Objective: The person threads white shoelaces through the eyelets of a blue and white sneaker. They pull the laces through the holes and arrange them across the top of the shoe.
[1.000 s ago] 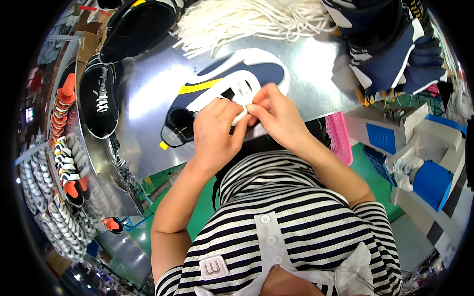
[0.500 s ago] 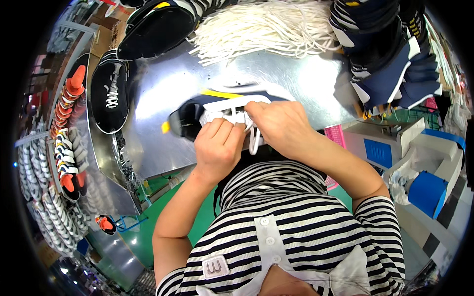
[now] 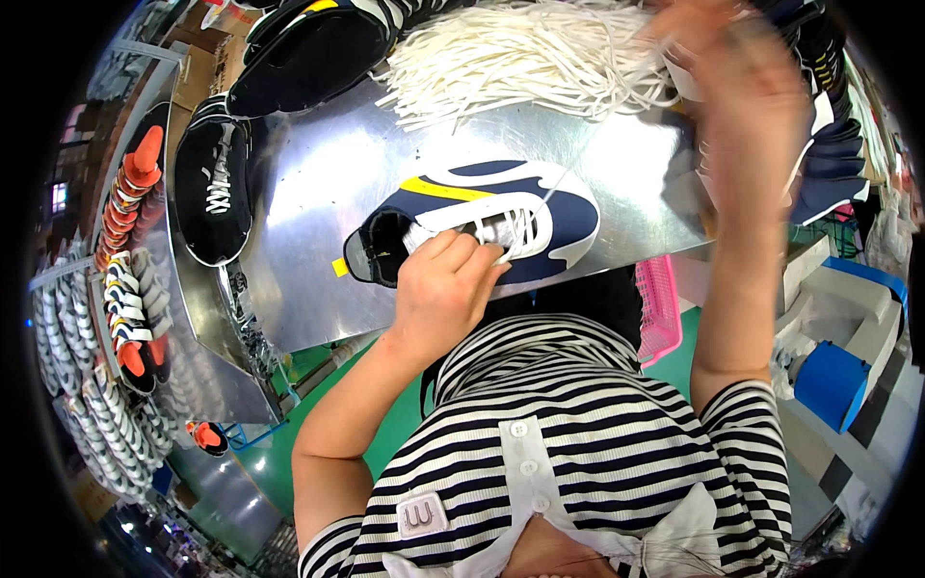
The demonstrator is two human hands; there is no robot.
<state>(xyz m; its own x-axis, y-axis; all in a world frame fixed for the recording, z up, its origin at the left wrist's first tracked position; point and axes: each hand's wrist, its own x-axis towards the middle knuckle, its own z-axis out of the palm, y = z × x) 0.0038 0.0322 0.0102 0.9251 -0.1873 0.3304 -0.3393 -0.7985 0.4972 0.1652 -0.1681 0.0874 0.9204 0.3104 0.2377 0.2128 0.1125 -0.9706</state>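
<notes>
Fingers [image 3: 449, 251] of the left hand [image 3: 436, 297] pinched narrow on the near lacing edge of the navy shoe [image 3: 479, 209], which lies on the metal table [image 3: 301, 279] near the white lace pile [image 3: 520, 60]; right hand [image 3: 740, 72] beside the pile, blurred, finger state indeterminable.

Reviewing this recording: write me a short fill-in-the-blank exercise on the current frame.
The left hand touches the navy shoe, while the ____ hand is blurred.
The shoe's heel tab is coloured ____.
The mesh basket by the right forearm is coloured ____.
The laced black shoe lies on the picture's ____ side.
Missing words: right; yellow; pink; left.
</notes>
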